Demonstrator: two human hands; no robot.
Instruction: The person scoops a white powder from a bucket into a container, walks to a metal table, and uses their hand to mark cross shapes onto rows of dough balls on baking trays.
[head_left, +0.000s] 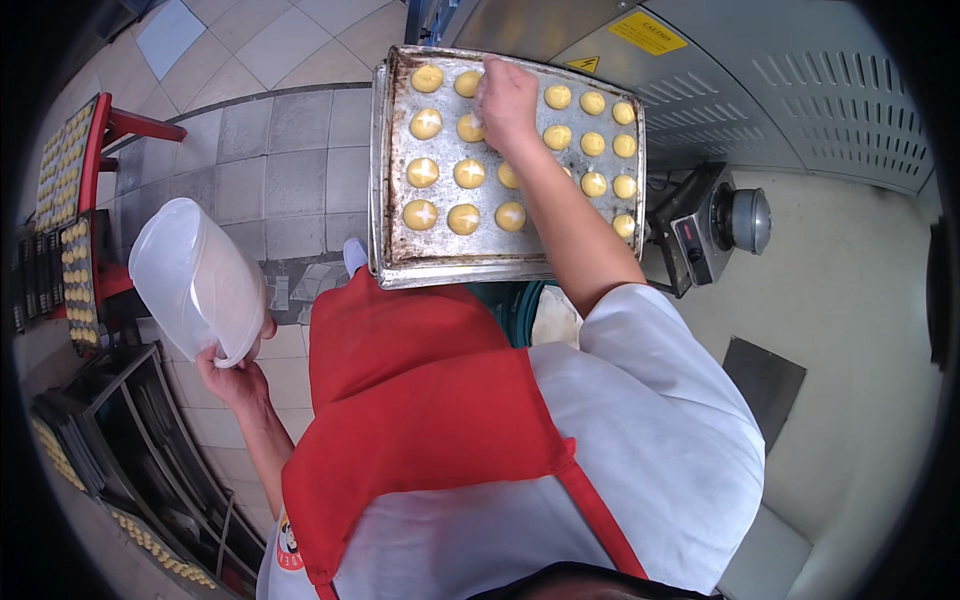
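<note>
The right hand point(507, 98) works with pinched fingers over the yellow dough rounds point(465, 175) on the baking tray point(392, 150) — what they pinch I cannot tell. The left hand point(232, 375) grips a white tub point(195, 280) — keep touches light, row by row.

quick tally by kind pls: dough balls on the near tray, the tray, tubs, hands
dough balls: 19 in view; the arm may hide more
tray: 1
tub: 1
hands: 2, left hand holding the tub, right hand over the tray
total: 23
</note>
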